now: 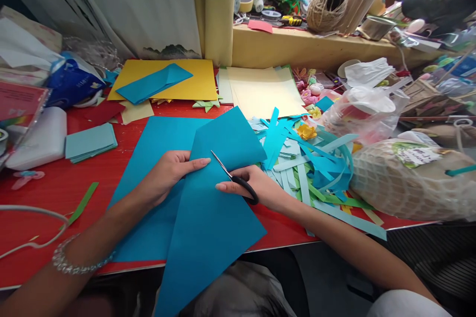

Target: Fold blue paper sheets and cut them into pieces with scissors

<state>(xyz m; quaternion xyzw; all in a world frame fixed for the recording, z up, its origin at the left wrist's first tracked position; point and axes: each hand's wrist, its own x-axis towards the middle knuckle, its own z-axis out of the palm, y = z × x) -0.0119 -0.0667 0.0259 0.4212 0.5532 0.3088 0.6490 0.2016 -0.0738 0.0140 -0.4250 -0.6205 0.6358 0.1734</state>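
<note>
My left hand pinches the left edge of a blue sheet of paper, thumb on top and fingers behind. The sheet is cut partway across from the right, and its upper part bends away from the lower part, which hangs over the table's front edge. In my right hand are scissors with black handles. Their blades lie in the cut and point up and left toward my left thumb. Another blue sheet lies flat on the table beneath.
Paper strips and scraps are heaped to the right on the red table. Behind lie a yellow sheet with folded blue paper and cream sheets. A net-wrapped bundle sits at right, small light-blue papers at left.
</note>
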